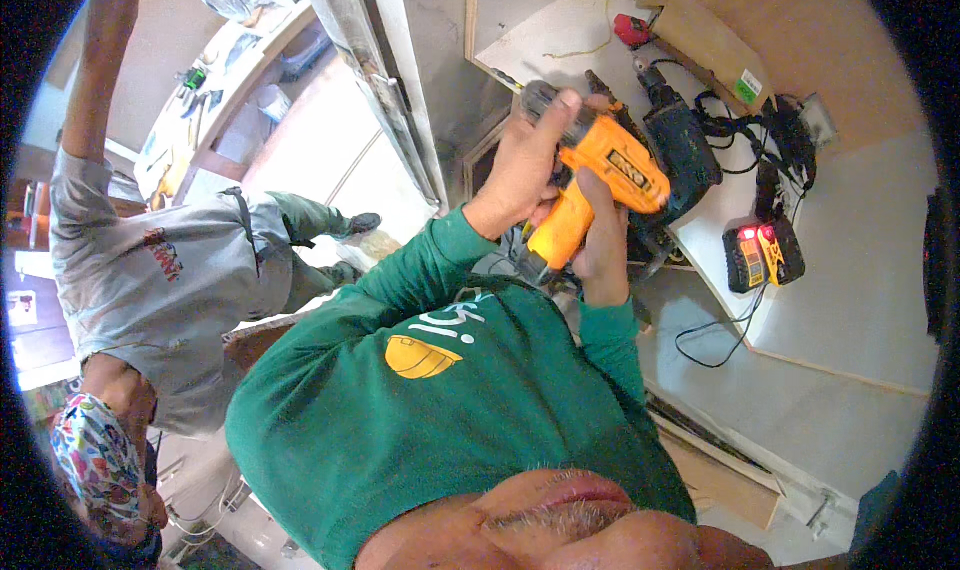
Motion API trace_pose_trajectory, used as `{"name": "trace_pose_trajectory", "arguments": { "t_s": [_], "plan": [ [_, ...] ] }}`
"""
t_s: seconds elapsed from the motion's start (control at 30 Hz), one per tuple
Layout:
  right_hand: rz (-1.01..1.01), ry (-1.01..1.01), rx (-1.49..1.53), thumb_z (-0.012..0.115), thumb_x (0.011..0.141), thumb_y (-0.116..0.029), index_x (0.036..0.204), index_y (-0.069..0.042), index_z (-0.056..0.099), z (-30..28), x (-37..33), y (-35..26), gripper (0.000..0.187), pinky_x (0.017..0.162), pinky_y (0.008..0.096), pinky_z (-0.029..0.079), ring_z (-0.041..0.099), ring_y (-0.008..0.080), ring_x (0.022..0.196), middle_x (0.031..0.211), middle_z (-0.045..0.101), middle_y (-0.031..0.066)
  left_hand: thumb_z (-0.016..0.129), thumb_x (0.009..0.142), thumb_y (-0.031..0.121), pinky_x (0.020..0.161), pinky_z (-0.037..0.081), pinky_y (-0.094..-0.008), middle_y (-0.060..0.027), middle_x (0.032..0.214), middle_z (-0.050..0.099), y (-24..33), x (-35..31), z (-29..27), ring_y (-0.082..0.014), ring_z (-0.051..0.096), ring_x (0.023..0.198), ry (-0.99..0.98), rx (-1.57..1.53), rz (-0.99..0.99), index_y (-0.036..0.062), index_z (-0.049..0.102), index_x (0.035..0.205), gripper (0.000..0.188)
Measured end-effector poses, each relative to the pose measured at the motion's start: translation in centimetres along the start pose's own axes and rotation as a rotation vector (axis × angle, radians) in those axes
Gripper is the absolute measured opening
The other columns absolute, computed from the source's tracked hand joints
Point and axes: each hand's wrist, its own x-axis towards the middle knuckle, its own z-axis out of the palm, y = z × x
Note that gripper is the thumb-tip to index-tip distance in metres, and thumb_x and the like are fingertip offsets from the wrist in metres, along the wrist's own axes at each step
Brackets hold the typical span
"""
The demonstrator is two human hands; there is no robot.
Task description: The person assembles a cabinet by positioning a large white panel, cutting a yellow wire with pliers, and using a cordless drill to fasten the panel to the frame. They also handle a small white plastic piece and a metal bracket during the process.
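Note:
A yellow and black cordless drill [625, 165] is held up in front of my green sleeves, its chuck end pointing to the upper left. My left hand [522, 165] is closed around the dark chuck end, thumb laid along the top. A thin bit [507, 80] sticks out past that hand. With my right hand [603, 245] I grip the drill's yellow handle; part of those fingers is hidden behind it. Just beyond the drill, a dark corded drill [682, 145] lies on the white shelf, partly covered by the yellow one.
A hammer [690, 65] lies at the back of the shelf. Black cables run near a wall socket [818, 120]. A lit battery charger [765, 255] sits at the shelf's edge, its cord dangling. At left, a person in a grey shirt [190, 290] raises an arm beside a cluttered workbench [165, 135].

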Motion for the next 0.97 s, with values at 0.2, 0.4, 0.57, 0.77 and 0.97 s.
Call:
{"name": "trace_pose_trajectory", "arguments": {
  "t_s": [0.2,0.4,0.57,0.77,0.97],
  "plan": [
    [-0.111,0.235,0.097,0.064,0.099,-0.032,0.143,-0.009,0.047,-2.0,-3.3,3.4,0.053,0.079,0.0403,0.059,0.067,0.0232,0.096,0.119,0.064,0.0085,0.06,0.107,0.028,0.093,0.054,-0.0334,-0.0089,0.113,0.072,-2.5,-1.8,1.3,-0.0166,0.067,0.101,-0.117,-0.107,0.136,0.0001,0.059,0.116,0.029],
    [-0.208,0.436,0.072,0.066,0.099,-0.028,0.143,-0.01,0.046,0.9,-5.0,3.6,0.051,0.077,0.0414,0.06,0.067,0.0225,0.095,0.121,0.062,0.0087,0.058,0.107,0.03,0.091,0.057,-0.0354,-0.0101,0.112,0.073,-4.0,-2.2,1.0,-0.0188,0.069,0.101,-0.129,-0.11,0.067,0.0007,0.06,0.117,0.03],
    [-0.249,0.395,0.046,0.065,0.1,-0.025,0.14,-0.008,0.048,1.1,-5.6,3.3,0.046,0.079,0.0443,0.06,0.068,0.0234,0.095,0.118,0.063,0.0092,0.055,0.108,0.03,0.088,0.057,-0.0344,-0.0091,0.105,0.073,-4.5,-2.5,1.0,-0.0176,0.07,0.097,-0.115,-0.069,0.072,0.0002,0.062,0.114,0.031],
    [-0.011,0.22,0.154,0.066,0.101,-0.029,0.127,-0.005,0.054,-0.6,-4.5,2.4,0.038,0.073,0.0431,0.06,0.067,0.0243,0.077,0.093,0.066,0.0123,0.056,0.108,0.036,0.086,0.056,-0.0322,-0.008,0.101,0.072,-3.5,-1.2,0.3,-0.0151,0.068,0.095,-0.04,0.013,-0.028,0.0019,0.066,0.11,0.036],
    [0.037,0.023,0.266,0.065,0.1,-0.034,0.11,-0.008,0.057,0.6,1.3,1.2,0.029,0.067,0.0369,0.056,0.062,0.0205,0.07,0.081,0.06,0.0059,0.059,0.101,0.049,0.055,0.047,-0.0275,-0.0057,0.083,0.07,-1.6,4.8,-1.3,-0.0113,0.056,0.059,0.057,0.116,-0.124,0.0046,0.071,0.114,0.047]
  ]
}}
